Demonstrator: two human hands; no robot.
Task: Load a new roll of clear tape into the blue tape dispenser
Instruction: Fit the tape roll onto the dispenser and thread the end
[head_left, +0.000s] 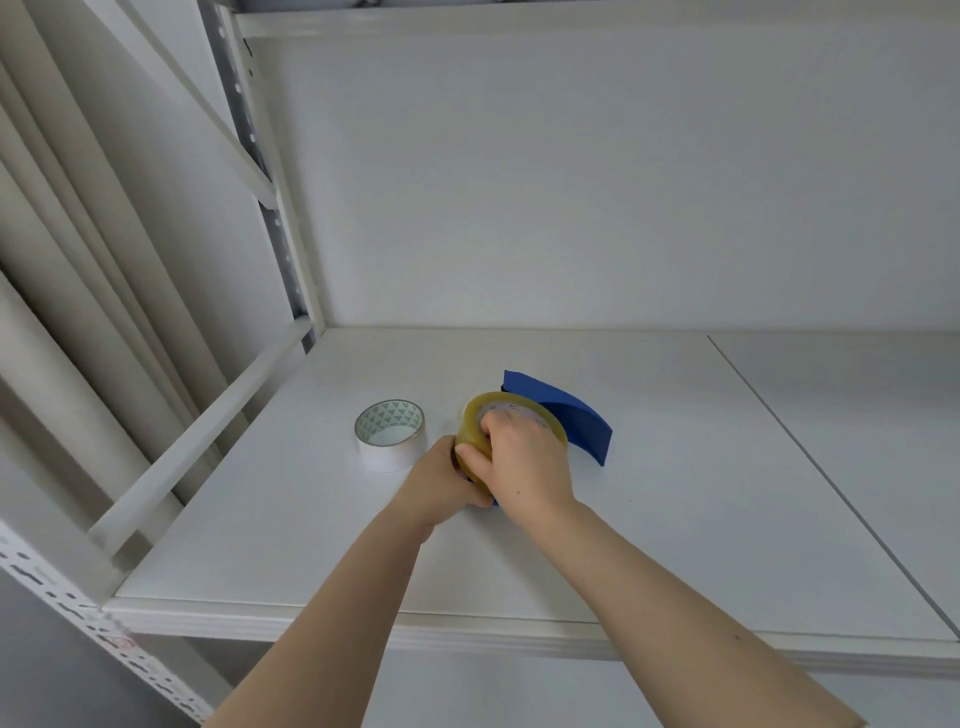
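Here both arms reach forward: the right hand (524, 457) and left hand (441, 486) each close their grip on the tape roll (485, 415) against the blue dispenser (571, 415).

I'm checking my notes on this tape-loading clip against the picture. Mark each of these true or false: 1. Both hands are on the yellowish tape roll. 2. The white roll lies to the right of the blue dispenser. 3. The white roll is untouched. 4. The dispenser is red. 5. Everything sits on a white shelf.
1. True: the left hand and right hand grip the yellowish clear tape roll.
2. False: the white tape roll lies left of the blue tape dispenser.
3. True: no hand touches it.
4. False: it is blue.
5. True: the white shelf carries them.
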